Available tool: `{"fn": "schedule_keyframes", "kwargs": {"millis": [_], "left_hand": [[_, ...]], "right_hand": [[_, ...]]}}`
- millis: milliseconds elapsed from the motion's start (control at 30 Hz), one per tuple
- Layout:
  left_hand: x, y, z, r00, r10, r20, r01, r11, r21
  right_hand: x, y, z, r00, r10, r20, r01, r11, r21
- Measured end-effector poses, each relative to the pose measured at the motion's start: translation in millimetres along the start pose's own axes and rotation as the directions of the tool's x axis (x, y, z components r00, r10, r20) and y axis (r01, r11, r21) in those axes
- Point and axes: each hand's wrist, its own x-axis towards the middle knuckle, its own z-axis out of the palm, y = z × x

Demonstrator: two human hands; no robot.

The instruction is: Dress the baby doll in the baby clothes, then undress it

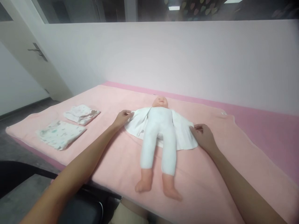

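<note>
One doll (160, 121), face up, mid-blanket, long axis running away from the wearer — head at the wall side, bare feet toward the near edge, legs slightly apart. One white garment (185, 135) is spread out beneath it, flaring to both sides of the trunk. Doll lies between the hands: to the right of the left hand (123, 118), to the left of the right hand (203, 135). Left looks slightly nearer the trunk; both touch the cloth. Left hand: fingertips closed on the garment's left edge, up near the doll's shoulder level. Right hand: thumb and curled fingers appear pinched on the right edge, a bit lower down; exact grip partly hidden.

Outward: one peach blanket (210, 174) under everything, on one pink counter (271, 133). Two folded printed cloths, both left of the left hand, well apart from the doll — one farther cloth (81, 114) with a brown patch, one nearer cloth (61, 134) with pale green marks. One white wall (177, 59) behind, one door (21, 34) at far left, one black chair (79, 207) at the near edge.

Count: one doll, one garment, two cloths, two hands.
</note>
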Motion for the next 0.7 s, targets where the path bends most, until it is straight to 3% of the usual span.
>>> {"fn": "schedule_keyframes", "kwargs": {"millis": [133,267,400,533,600,700], "left_hand": [[0.2,3.4,0.2,0.999,-0.021,0.028,0.022,0.999,-0.040],[1.5,6.5,1.8,1.000,0.020,-0.021,-0.023,0.984,-0.178],[4.4,3.4,3.8,0.987,0.019,-0.161,-0.021,1.000,-0.011],[3.3,-2.2,1.5,0.988,0.012,-0.157,0.007,0.993,0.117],[0.5,-3.4,-0.3,0.972,0.088,-0.218,-0.047,0.981,0.186],[-3.4,-4.1,-1.3,0.914,0.309,-0.264,-0.229,0.929,0.292]], "right_hand": [[-0.9,-5.9,-1.5,0.992,-0.066,0.112,0.074,0.995,-0.069],[-3.8,-8.6,0.8,0.996,0.090,0.019,-0.091,0.993,0.078],[-4.8,-8.5,2.2,0.980,0.200,-0.025,-0.193,0.968,0.161],[-5.2,-4.6,1.6,0.969,0.241,-0.048,-0.233,0.962,0.141],[-5.2,-0.4,2.2,0.972,0.222,-0.079,-0.214,0.972,0.101],[-3.2,6.8,4.0,0.982,0.081,-0.170,-0.069,0.995,0.071]]}}
